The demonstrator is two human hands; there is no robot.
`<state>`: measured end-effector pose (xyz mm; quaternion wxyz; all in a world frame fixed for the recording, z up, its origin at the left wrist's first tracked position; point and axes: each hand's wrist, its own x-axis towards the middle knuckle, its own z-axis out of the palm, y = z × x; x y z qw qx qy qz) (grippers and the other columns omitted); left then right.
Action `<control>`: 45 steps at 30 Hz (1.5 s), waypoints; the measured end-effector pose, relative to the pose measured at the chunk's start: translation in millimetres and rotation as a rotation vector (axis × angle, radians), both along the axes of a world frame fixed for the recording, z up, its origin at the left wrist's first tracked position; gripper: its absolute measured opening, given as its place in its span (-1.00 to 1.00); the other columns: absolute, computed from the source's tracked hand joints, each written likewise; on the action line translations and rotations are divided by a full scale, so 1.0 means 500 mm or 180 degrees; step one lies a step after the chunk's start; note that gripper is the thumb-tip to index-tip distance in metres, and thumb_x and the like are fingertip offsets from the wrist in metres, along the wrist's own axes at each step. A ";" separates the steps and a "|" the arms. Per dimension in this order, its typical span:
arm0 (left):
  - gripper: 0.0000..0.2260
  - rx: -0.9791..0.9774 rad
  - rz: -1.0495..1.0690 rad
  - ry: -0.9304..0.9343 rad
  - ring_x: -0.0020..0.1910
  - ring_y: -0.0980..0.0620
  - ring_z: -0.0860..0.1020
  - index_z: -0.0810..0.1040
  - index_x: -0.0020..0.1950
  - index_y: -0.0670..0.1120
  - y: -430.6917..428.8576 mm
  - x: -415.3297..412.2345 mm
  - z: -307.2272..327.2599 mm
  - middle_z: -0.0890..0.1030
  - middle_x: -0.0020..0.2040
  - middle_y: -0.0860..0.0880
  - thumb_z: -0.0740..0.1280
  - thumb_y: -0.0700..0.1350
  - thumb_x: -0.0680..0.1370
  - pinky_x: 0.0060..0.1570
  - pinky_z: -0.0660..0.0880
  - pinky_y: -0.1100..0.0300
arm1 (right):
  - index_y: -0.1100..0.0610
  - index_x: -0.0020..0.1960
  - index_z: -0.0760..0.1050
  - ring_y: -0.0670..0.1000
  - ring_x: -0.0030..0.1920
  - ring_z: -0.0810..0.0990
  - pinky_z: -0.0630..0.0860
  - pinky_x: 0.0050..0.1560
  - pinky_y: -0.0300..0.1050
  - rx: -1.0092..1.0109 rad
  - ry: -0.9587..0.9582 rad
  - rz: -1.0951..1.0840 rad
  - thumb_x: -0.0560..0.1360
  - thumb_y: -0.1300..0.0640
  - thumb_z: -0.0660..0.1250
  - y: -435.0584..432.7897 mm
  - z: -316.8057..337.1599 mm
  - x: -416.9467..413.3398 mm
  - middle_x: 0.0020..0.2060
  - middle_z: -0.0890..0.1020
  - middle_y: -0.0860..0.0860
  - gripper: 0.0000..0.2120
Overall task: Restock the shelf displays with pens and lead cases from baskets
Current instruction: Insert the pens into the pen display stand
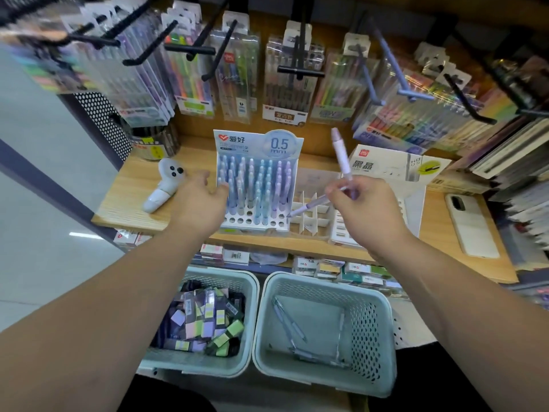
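Wooden shelf (133,185) is carrying the displays. Two pale green baskets are sitting below its front edge: the left basket (219,273) is holding a heap of lead cases (205,319), and the right basket (365,337) is nearly emptied, with only a few loose pens (289,322) lying on its floor. The pen display (258,144) is standing mid-shelf, its back rows filled with blue and lilac pens while the front rows of holes are showing bare. A white divided tray (310,221) is sitting just right of it, touching or nearly so. The right hand (368,206) is gripping two lilac pens (340,156), fingers curled tight round the barrels; one pen is sticking upright and the other is slanting down-left, its tip hanging over the tray close to the display's bottom right corner. The left hand (202,203) is reaching in loosely spread and holding nothing, fingertips at the display's left side; contact looks likely but is not certain. Step in hand, as a judgement: slotting pens into the stand, with the pen part well along and the lead cases looking not yet begun. The next move is probably calling for the right hand to single out one pen, turn it tip-down and line it up over a bare front hole, with the left hand bracing the stand so it is not tipping.
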<state>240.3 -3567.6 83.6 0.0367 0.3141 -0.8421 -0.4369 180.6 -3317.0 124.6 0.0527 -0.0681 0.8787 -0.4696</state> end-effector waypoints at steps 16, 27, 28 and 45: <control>-0.67 0.0442 0.0040 0.0105 -0.18 0.04 0.51 0.47 0.43 -0.04 0.010 -0.008 -0.005 0.54 0.01 0.03 0.22 -0.03 0.68 0.06 0.52 -0.05 | 0.13 -0.09 0.49 -0.15 -0.36 0.52 0.34 -0.44 -0.37 0.0297 -0.0003 0.0095 0.50 0.13 0.48 -0.107 -0.074 -0.024 -0.32 0.56 -0.08 -0.83; -0.58 0.0735 0.0125 0.0169 -0.17 0.12 0.44 0.41 0.49 -0.03 0.011 -0.009 -0.016 0.53 0.12 0.06 0.19 0.12 0.68 0.03 0.35 0.08 | 0.05 -0.16 0.48 0.07 -0.25 0.61 0.60 -0.20 0.01 -0.0101 -0.0181 0.0052 0.47 0.09 0.52 -0.141 -0.096 -0.024 -0.32 0.58 -0.02 -0.79; -0.57 0.0759 0.0136 0.0184 -0.13 0.09 0.45 0.41 0.49 -0.03 0.008 -0.010 -0.018 0.55 0.16 0.06 0.19 0.13 0.68 0.04 0.34 0.08 | 0.04 -0.15 0.49 0.04 -0.27 0.60 0.60 -0.20 0.00 -0.0089 -0.0187 0.0067 0.48 0.10 0.51 -0.139 -0.096 -0.027 -0.32 0.58 -0.02 -0.81; -0.54 0.0820 0.0029 0.0057 -0.01 0.00 0.57 0.34 0.54 0.04 -0.008 -0.010 -0.032 0.56 0.28 -0.03 0.24 0.10 0.65 -0.03 0.51 0.04 | 0.04 0.03 0.44 -0.08 -0.40 0.46 0.41 -0.34 -0.05 -0.0240 -0.0094 -0.0196 0.63 0.10 0.21 -0.074 -0.094 0.015 -0.32 0.54 -0.03 -0.95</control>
